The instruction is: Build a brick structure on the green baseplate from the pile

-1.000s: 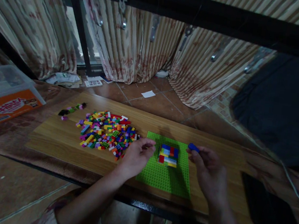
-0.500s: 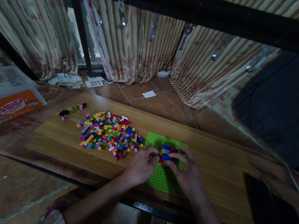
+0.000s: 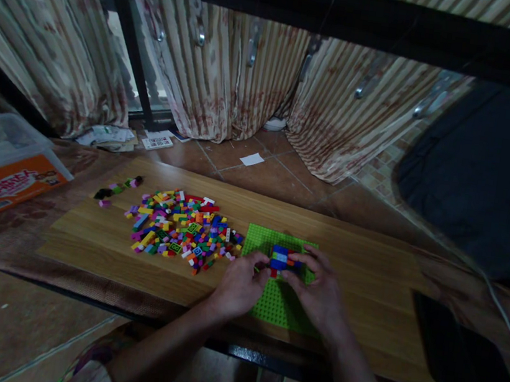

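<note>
**Both hands close around a brick stack (image 3: 282, 258) on its baseplate**

The small blue, red and white stack stands on a green studded baseplate (image 3: 260, 239), held between the hands, apparently to steady it. The right hand (image 3: 319, 290) arches over it, its fingers (image 3: 305, 259) curved and slightly spread across the top and right side. The left hand (image 3: 240, 286) presses in from the left, its fingertips mostly hidden. A loose heap of multicoloured bricks (image 3: 181, 229) lies just left of the baseplate on the wooden bench (image 3: 88, 244), within easy reach.
</note>
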The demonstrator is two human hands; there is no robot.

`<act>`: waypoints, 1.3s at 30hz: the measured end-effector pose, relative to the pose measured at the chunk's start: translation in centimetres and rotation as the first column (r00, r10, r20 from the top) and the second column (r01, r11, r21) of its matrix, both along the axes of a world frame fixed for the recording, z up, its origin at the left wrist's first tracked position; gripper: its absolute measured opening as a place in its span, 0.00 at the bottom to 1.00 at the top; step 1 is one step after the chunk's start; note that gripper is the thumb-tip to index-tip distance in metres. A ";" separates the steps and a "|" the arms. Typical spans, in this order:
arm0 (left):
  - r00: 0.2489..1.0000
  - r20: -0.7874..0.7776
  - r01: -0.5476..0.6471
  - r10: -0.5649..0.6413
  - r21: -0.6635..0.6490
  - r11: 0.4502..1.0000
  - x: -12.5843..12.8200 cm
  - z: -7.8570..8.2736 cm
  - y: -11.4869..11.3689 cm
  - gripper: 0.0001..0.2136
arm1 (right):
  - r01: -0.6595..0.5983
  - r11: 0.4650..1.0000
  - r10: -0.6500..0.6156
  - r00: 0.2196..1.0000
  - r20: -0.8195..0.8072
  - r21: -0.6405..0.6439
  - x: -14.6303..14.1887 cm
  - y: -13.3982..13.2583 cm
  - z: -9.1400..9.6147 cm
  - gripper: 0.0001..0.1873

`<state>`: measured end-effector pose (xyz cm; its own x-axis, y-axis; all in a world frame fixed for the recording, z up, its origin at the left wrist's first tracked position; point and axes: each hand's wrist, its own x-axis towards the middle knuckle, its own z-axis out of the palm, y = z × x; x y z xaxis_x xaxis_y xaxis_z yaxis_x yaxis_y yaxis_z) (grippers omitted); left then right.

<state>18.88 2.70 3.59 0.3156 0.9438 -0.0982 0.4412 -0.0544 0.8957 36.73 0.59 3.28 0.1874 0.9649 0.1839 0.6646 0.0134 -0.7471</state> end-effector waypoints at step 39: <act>0.996 0.035 -0.079 0.080 -0.047 0.996 1.0 -0.2 1.6 0.10 | 0.127 0.974 -0.167 0.962 -0.214 -0.188 -0.3 1.3 -0.9 0.29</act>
<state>19.85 4.34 3.36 0.2440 0.9608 -0.1316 0.4094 0.0209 0.9121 36.40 1.87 2.34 0.3474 0.9367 -0.0449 0.4622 -0.2126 -0.8609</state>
